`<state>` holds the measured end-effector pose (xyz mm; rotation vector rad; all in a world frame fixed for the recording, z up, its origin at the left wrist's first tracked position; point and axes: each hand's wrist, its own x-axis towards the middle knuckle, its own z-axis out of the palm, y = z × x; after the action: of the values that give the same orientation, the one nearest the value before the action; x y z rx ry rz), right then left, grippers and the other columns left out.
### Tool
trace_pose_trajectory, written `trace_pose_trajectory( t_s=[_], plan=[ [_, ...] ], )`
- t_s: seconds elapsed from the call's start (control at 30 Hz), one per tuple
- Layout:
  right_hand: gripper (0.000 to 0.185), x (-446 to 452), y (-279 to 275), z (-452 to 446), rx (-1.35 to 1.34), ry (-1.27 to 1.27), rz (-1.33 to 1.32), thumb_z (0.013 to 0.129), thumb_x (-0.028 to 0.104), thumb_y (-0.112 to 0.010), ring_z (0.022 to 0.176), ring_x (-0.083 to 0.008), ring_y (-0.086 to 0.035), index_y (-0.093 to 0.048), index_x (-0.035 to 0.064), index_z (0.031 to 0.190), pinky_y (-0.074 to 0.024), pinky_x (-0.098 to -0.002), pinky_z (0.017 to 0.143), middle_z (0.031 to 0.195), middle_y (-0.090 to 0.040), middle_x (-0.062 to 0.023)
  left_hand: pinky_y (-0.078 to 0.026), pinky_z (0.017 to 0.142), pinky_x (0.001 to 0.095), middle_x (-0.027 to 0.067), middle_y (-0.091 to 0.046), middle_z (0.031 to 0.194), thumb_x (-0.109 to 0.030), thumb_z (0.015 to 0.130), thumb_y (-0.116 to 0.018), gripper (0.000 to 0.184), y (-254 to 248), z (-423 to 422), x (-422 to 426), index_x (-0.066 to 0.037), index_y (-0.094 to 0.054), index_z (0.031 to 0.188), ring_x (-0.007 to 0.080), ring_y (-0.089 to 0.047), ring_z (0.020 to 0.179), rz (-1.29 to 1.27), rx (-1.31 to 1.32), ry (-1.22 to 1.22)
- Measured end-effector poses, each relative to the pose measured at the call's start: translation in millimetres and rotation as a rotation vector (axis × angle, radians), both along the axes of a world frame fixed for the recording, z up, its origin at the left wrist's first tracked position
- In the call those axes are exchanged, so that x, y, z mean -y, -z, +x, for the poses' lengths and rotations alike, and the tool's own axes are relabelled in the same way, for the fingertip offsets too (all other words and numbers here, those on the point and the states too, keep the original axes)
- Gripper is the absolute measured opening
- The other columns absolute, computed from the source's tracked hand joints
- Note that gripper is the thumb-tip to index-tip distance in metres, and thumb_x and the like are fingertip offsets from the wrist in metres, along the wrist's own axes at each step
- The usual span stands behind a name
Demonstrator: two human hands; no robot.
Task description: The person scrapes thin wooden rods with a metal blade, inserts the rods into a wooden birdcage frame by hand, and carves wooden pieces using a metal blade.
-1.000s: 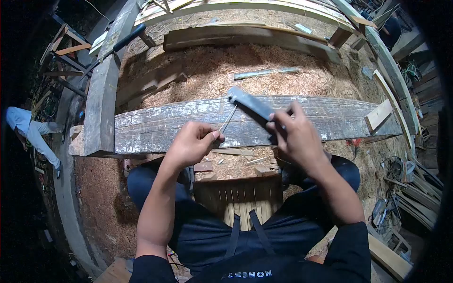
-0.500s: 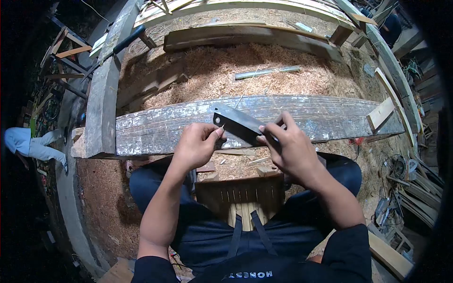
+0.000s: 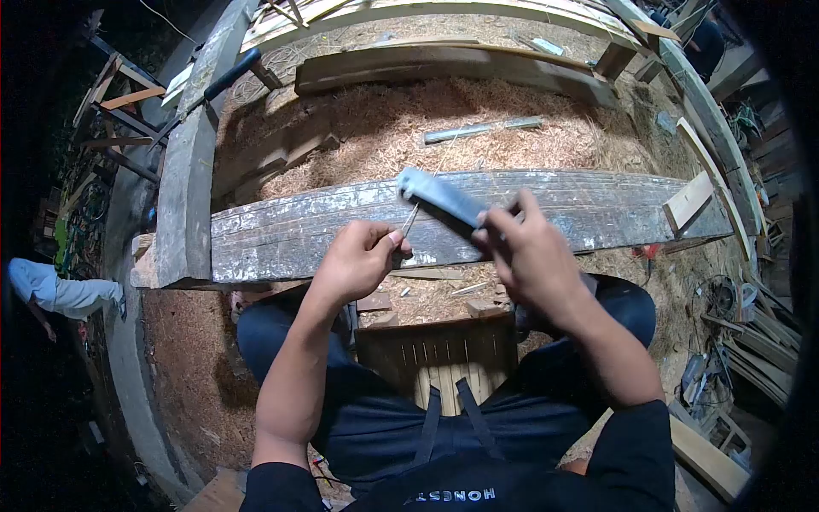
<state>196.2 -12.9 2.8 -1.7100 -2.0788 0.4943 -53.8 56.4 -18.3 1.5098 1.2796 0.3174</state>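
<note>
A thin, straight rod [image 3: 412, 221] is pinched by the left hand [image 3: 358, 260], thumb and fingers pressed together on its near end. A smooth grey, metal-looking bar [image 3: 452, 202] is gripped at its right end by the right hand [image 3: 533, 256], the fingers closed on it; its long flat face is blurred. The rod is crossed by the bar near its left end; whether the two touch cannot be told.

Both are held above a weathered wooden beam [image 3: 294, 235], its surface lined with coarse grain and flecked with whitish patches. On the beam's right part, a pale flat-sided wood block [image 3: 688, 205] is set at a slant. At the left, a squared grey timber [image 3: 184, 196] is seen running toward the far side. Beyond the beam, curled wood shavings [image 3: 533, 154] are strewn, with a narrow greyish strip [image 3: 483, 130] laid among them.
</note>
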Motion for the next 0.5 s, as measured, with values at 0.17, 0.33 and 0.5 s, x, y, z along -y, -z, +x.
trace_pose_trajectory(
  t_s=[0.17,0.33,0.5],
  plan=[
    [0.017,10.0,-0.7,-7.6,-0.023,-0.063,0.023,0.096,0.021,-0.064,0.075,-0.0399,-0.069,-0.061,0.0072,0.106,-0.0564,-0.0508,0.063,0.103,-0.052,-0.0211,-0.035,0.049,0.0253,-0.0048,-0.053,0.062,-0.021,0.104,-0.055,0.031,-11.4,3.5,1.5,0.003,-0.072,0.095,0.0034,-0.044,0.054,0.022,-0.012,0.015],
    [0.019,-2.4,-3.4,4.6,0.027,0.023,0.02,0.096,0.023,-0.065,0.072,-0.0366,-0.069,-0.062,0.0068,0.105,-0.0577,-0.0487,0.062,0.102,-0.053,-0.0189,-0.039,0.052,0.0282,-0.0002,-0.056,0.061,-0.018,0.103,-0.055,0.03,-8.5,1.0,1.3,0.005,-0.071,0.093,0.0064,-0.047,0.055,-0.009,0.026,0.019],
    [0.017,0.1,-9.4,-1.7,-0.002,0.066,-0.03,0.096,0.02,-0.065,0.072,-0.0374,-0.068,-0.06,0.0062,0.105,-0.0571,-0.05,0.065,0.101,-0.052,-0.0186,-0.043,0.056,0.0324,0.0059,-0.059,0.061,-0.015,0.101,-0.055,0.028,-3.4,-2.9,1.1,0.007,-0.071,0.093,0.0101,-0.051,0.057,-0.007,-0.004,0.024]
  ],
)
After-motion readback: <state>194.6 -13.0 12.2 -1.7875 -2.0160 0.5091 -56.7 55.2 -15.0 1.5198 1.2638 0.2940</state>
